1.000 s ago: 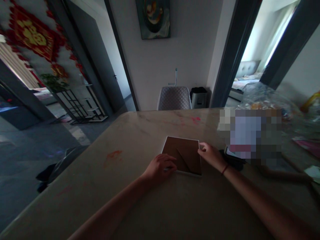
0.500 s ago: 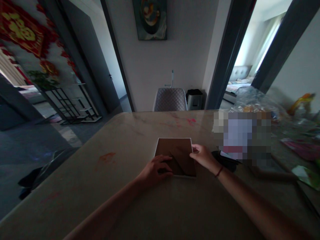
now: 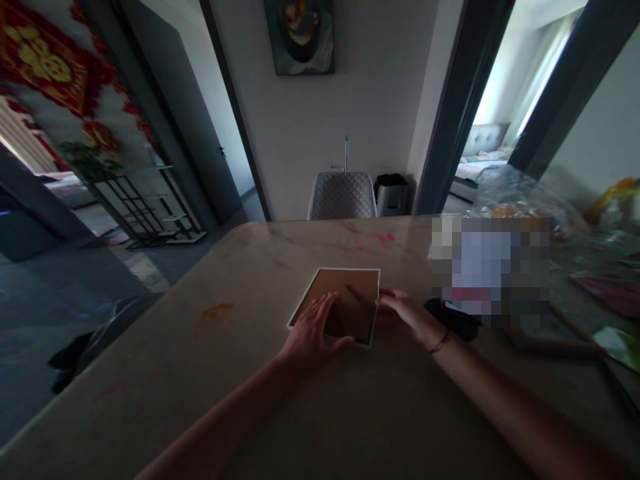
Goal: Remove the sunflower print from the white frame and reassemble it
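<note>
A picture frame (image 3: 356,313) with a thin white rim lies on the table, its brown backing board facing up. A dark slanting line, like the edge of a fold-out stand, crosses the board. My left hand (image 3: 313,333) rests over the left and near part of it, fingers stretched out and the thumb apart at the near edge. At the right edge, my right hand (image 3: 403,310) grips the frame's side between thumb and fingers; some fingertips are hidden. A dark band circles my right wrist.
The stone-patterned table (image 3: 175,373) carries reddish marks. To the right lie a black item (image 3: 455,321), a blurred-out patch, clear plastic wrapping (image 3: 520,193) and a green-white packet (image 3: 620,347). A grey quilted chair (image 3: 343,195) and a bin (image 3: 391,195) stand beyond the far edge.
The picture frame has turned on the table, its near-left corner swinging out to the left. My left hand has spread its fingers and thumb; my right hand stays at the right edge.
</note>
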A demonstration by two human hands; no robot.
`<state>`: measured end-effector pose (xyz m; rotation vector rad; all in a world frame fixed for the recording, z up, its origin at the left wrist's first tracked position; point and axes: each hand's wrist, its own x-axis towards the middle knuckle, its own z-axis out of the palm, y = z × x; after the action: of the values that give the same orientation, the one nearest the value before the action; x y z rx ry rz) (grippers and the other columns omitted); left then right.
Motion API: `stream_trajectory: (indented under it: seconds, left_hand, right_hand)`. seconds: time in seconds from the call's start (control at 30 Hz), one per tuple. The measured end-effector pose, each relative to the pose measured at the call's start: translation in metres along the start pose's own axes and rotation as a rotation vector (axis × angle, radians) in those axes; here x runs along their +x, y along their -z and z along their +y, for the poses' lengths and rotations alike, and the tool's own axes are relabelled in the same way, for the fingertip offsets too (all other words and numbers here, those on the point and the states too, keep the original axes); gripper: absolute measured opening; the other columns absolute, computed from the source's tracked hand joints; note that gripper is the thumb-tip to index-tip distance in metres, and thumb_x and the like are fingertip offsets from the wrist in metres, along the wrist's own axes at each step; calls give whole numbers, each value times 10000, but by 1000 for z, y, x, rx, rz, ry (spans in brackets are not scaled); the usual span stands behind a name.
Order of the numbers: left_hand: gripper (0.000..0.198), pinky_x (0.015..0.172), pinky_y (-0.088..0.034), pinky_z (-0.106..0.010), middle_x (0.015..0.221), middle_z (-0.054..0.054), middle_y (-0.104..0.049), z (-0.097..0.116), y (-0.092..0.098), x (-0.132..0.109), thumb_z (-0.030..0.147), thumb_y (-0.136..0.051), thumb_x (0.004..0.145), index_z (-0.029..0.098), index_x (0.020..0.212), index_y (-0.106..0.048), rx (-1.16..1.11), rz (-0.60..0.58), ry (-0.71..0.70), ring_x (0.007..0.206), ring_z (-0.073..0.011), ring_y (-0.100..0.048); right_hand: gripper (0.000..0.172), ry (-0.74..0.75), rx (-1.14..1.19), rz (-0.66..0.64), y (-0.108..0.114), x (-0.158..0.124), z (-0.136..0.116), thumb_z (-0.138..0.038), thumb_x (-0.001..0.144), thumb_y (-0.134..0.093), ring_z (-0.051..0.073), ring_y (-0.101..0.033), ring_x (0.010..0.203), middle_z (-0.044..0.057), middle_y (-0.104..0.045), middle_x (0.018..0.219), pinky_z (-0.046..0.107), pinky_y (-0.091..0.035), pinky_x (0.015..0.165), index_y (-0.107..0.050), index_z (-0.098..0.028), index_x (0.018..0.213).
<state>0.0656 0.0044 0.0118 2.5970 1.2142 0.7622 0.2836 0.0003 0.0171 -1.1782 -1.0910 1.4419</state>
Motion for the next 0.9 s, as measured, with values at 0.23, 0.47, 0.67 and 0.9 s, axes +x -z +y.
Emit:
stream_trajectory:
  seconds: [0.23,0.47,0.67,0.9]
  left_hand:
    - [815,1053,-208,-503,1399,-200,-292,3,-2,-3,592,-566,676,130,1304,-331,111,35,-106,1305,-299,-233]
    - [830,1062,-170,-508,1408,-192,-278,4,4,-2,631,-534,673,144,1310,-315,190,62,-167,1313,-286,-217]
    - [837,1059,-173,-512,1419,-192,-251,6,4,-2,655,-520,664,138,1297,-342,235,71,-206,1309,-308,-219]
    - [843,1060,-192,-502,1413,-197,-262,5,1,-2,676,-496,667,138,1295,-330,255,67,-216,1312,-294,-216]
  right_hand:
    - [373,30,111,-27,-2,-1,2,-194,651,-529,182,-640,811,56,-649,1010,283,-537,613,-516,-186,1024]
    - [338,72,137,-2,-7,-6,-2,-226,630,-545,172,-640,727,38,-664,919,273,-525,567,-537,-184,966]
    - [310,82,125,99,-8,-6,3,-238,565,-619,148,-623,674,8,-663,819,237,-511,512,-545,-191,863]
    - [291,86,90,169,-3,4,15,-214,549,-630,142,-617,615,-13,-655,733,229,-488,484,-542,-209,826]
